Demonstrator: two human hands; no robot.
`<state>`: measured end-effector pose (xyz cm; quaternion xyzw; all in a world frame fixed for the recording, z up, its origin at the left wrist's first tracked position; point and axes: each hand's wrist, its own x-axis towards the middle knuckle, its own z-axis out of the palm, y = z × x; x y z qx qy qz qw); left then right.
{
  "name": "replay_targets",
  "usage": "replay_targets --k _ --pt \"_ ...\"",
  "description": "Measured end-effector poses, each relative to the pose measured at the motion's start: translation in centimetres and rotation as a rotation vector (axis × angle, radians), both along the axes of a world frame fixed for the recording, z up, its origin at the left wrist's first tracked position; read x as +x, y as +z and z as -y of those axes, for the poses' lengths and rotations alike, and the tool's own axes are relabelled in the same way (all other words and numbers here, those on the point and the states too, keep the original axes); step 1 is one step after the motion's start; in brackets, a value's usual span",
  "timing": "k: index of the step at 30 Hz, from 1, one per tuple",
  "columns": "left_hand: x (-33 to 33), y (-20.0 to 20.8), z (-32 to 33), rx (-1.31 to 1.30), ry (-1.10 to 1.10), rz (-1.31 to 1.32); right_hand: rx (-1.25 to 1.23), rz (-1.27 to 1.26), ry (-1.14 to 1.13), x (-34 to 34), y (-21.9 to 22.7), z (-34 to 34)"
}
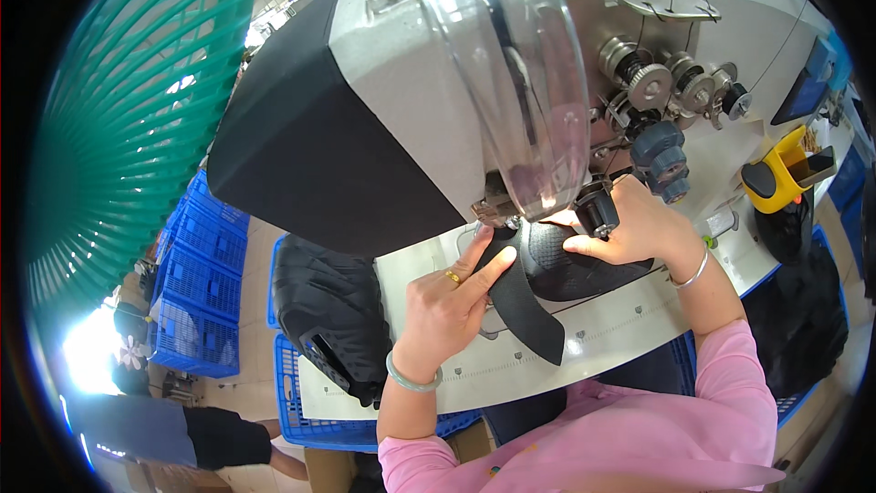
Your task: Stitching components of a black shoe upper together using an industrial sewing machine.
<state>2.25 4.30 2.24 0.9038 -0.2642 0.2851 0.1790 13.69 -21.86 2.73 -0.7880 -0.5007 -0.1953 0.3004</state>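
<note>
A black textured panel point(570, 272) lies on the white bed of a sewing machine point(401, 64), partly under its needle area. A flat black strip point(531, 318) crosses the panel's left side, its loose end hanging toward me. My left hand point(447, 304) pinches the strip close to the needle, with index finger and thumb reaching forward and the other fingers curled. On the panel's far right side rests my right hand point(639, 224), thumb on top. Its other fingers are partly hidden behind the machine's parts. The needle tip itself cannot be made out.
Black moulded pieces point(328, 310) are stacked at the bed's left end. A green fan guard point(137, 119) rises at far left, above blue crates point(196, 324). At right are a yellow holder point(783, 169) and black material point(803, 333). Another person point(173, 429) is at lower left.
</note>
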Motion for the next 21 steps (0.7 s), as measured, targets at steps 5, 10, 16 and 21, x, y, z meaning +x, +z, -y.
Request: replay_targets --k 5,10,16,21 --pt "-0.2 -0.2 0.6 0.122 0.058 0.093 -0.15 0.008 -0.032 0.1 0.6 0.3" --pt "-0.4 -0.7 1.1 0.225 0.128 0.152 -0.146 0.041 -0.008 0.9 0.4 0.4" --pt "-1.0 -0.9 2.7 0.267 0.219 0.18 -0.038 0.101 0.087 0.7 -1.2 0.7" --pt "-1.4 -1.0 3.7 0.249 0.27 0.205 -0.011 0.25 0.225 -0.3 -3.5 -0.9"
